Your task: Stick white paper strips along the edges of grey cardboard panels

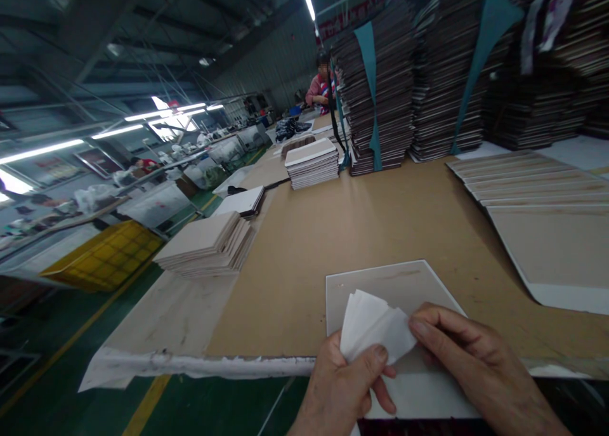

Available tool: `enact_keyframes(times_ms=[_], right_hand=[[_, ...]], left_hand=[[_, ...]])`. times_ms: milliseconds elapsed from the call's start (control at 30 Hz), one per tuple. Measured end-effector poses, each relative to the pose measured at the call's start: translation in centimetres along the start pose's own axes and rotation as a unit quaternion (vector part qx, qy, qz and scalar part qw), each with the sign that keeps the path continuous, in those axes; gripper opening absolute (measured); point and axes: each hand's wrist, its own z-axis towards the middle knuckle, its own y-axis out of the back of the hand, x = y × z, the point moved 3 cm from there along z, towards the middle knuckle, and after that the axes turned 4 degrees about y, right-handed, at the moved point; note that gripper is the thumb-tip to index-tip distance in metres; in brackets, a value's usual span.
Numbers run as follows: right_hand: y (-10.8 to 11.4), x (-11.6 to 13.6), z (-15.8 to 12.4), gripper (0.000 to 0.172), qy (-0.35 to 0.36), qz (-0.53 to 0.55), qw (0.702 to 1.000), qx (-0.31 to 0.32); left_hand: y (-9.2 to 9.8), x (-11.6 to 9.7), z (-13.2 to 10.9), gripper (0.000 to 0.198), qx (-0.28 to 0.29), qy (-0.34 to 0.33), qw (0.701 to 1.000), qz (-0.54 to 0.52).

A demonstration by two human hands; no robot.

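My left hand (345, 385) grips a fanned bundle of thin white paper slips (373, 325) between thumb and fingers, just above the table's near edge. My right hand (469, 356) comes in from the right, its fingertips pressed on the slips' right edge. Under both hands lies a flat grey-white card sheet (380, 284) on the brown cardboard-covered table (356, 226).
A pile of beige cards (207, 244) sits at the table's left edge, smaller stacks (311, 163) lie farther back, and overlapping large boards (537, 195) lie at right. Tall strapped dark stacks (380, 87) stand behind. A person in pink (320, 84) works far back. A yellow crate (104, 255) is on the floor at left.
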Motion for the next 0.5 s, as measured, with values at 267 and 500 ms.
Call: enact_keyframes(times_ms=[267,500], right_hand=[[2.8,-2.8,0.7,0.043,-0.066,0.060,0.996,-0.015],[0.7,-0.1,0.2,0.038,-0.090,0.108,0.990,-0.014]], left_hand=[[2.6,0.2,-0.2,0.046,-0.085,-0.055,0.991,-0.084],[2.3,-0.2,-0.5,0.041,-0.095,-0.028,0.993,-0.062]])
